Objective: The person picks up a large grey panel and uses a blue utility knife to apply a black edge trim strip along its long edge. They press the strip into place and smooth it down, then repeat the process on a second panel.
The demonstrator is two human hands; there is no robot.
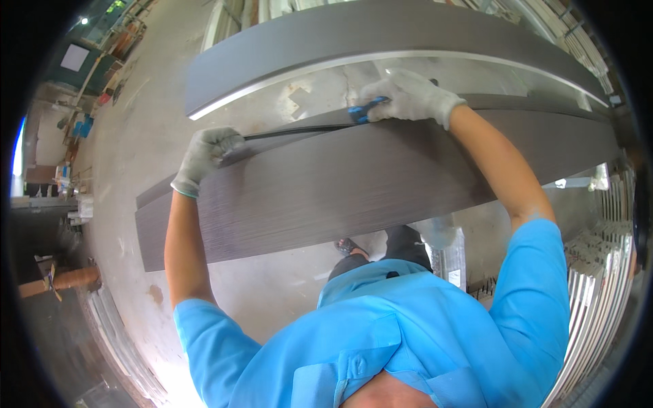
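Grey-brown and finely streaked, the near panel [326, 183] stretches crosswise below both gloved hands. At its far edge, toward its left end, the left hand [207, 155] is closed around one end of a black strip [299, 130]. That strip runs rightward from the fist along the panel's far edge to a blue-and-black tool [369, 109], which the right hand [411, 96] grips above the edge's middle. Beyond the near panel lies a second panel [381, 34] with a pale edge; the person's sandalled foot [351, 247] is on its nearer side.
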